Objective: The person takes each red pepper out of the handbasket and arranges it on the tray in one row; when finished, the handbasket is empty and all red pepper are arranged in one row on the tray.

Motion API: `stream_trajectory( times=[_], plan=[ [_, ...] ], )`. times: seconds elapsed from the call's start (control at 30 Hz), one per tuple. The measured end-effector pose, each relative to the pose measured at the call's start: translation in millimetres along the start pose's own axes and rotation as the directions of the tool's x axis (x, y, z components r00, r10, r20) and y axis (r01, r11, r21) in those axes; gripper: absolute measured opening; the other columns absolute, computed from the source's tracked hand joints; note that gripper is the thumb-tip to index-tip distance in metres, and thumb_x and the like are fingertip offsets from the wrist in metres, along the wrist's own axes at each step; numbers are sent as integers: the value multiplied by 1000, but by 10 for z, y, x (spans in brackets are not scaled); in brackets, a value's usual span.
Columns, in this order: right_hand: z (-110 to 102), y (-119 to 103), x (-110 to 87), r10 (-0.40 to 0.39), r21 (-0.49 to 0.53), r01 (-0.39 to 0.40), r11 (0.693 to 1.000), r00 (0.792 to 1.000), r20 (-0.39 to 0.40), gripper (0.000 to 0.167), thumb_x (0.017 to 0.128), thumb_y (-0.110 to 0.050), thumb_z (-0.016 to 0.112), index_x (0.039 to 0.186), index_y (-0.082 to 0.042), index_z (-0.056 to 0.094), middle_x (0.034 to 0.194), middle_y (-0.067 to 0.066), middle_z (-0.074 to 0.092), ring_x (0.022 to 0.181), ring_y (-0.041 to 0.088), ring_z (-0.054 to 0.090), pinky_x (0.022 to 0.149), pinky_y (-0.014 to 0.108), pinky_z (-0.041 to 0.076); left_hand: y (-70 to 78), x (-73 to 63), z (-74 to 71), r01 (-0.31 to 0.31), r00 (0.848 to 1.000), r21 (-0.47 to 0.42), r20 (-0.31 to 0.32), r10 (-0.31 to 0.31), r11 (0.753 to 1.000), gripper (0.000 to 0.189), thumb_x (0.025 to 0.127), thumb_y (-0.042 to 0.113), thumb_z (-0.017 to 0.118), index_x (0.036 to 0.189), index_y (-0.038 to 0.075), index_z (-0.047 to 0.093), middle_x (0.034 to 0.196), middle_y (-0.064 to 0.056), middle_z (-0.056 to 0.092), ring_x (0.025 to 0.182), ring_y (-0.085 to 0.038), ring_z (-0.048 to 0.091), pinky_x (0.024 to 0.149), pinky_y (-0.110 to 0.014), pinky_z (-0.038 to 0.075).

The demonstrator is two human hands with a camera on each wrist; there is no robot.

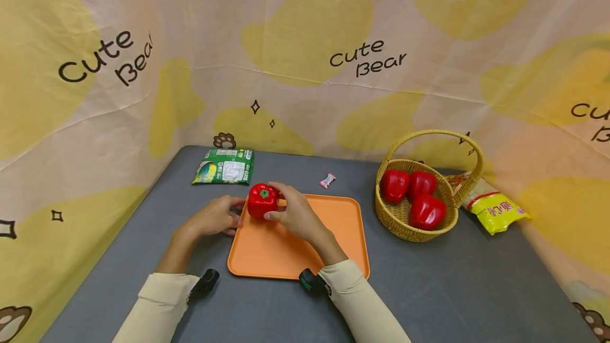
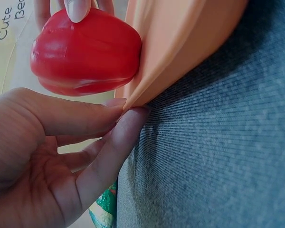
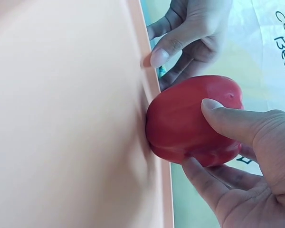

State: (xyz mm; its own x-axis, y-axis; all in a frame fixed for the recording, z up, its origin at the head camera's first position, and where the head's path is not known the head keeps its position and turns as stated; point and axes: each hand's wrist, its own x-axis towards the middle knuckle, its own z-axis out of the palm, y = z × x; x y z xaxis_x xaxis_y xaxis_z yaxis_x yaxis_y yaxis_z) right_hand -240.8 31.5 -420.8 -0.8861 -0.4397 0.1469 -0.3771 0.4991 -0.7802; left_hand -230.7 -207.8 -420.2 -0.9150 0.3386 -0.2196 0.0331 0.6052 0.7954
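Observation:
A red bell pepper (image 1: 261, 202) with a green stem stands at the far left corner of an orange tray (image 1: 286, 253). My right hand (image 1: 301, 215) grips it from the right, thumb and fingers spread around its side, as the right wrist view shows. At the tray's left edge is my left hand (image 1: 216, 217). In the left wrist view its thumb and a finger pinch the tray's rim (image 2: 141, 93), close below the red pepper (image 2: 88, 52).
A yellow woven basket (image 1: 397, 225) with several red peppers (image 1: 428, 211) stands at the right, a yellow snack bag (image 1: 498, 210) beside it. Behind the tray lie a green packet (image 1: 226, 167) and a small pink-wrapped candy (image 1: 328, 180). Printed cloth (image 1: 295, 99) hangs behind the grey table.

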Motion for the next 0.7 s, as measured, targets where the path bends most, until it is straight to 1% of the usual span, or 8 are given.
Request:
stream_trajectory(
  times=[0.2,0.33,0.4,0.53,0.6,0.7],
  plan=[
    [-27,-10,4,11,8,-11,1000,1000,18,81,90,-17,86,160,-13,47,155,10,55,140,31,54,109,45,56,-5,11,7,0,1000,-4,-3,0,1000,59,93,-8,61,150,-15,45,140,-31,59,94,-24,72,72,-36,67],
    [-124,-16,-23,33,46,-34,998,999,28,81,90,-19,86,160,-15,46,155,12,54,139,33,55,109,48,56,-10,12,13,0,1000,-10,3,0,1000,59,94,-8,61,150,-15,45,140,-31,59,97,-25,72,73,-37,67],
    [-199,-6,-45,31,59,-32,998,999,22,78,90,-19,86,159,-15,49,154,12,55,138,33,57,109,49,56,-12,13,18,0,1000,-12,4,0,1000,58,94,-8,62,150,-15,45,141,-31,59,98,-25,72,73,-37,67],
    [-400,29,-100,-9,90,9,996,1000,-1,67,90,-16,86,151,-13,58,149,9,60,136,34,59,109,51,55,-3,8,15,-5,1000,0,3,5,1000,58,94,-8,62,150,-15,46,140,-31,59,97,-25,72,73,-36,67],
    [-514,42,-132,-19,96,20,995,1000,-13,61,90,-17,86,147,-14,63,146,6,64,134,33,62,108,50,56,-1,9,15,-6,1000,5,2,6,1000,58,94,-7,62,149,-15,46,140,-30,60,97,-24,72,73,-36,67],
    [-684,45,-178,-24,99,26,995,999,-21,57,90,-19,86,143,-14,66,142,5,67,131,32,64,108,50,56,5,7,5,-7,1000,5,5,7,1000,58,95,-7,62,149,-15,46,140,-31,59,98,-25,72,73,-36,67]
  ],
)
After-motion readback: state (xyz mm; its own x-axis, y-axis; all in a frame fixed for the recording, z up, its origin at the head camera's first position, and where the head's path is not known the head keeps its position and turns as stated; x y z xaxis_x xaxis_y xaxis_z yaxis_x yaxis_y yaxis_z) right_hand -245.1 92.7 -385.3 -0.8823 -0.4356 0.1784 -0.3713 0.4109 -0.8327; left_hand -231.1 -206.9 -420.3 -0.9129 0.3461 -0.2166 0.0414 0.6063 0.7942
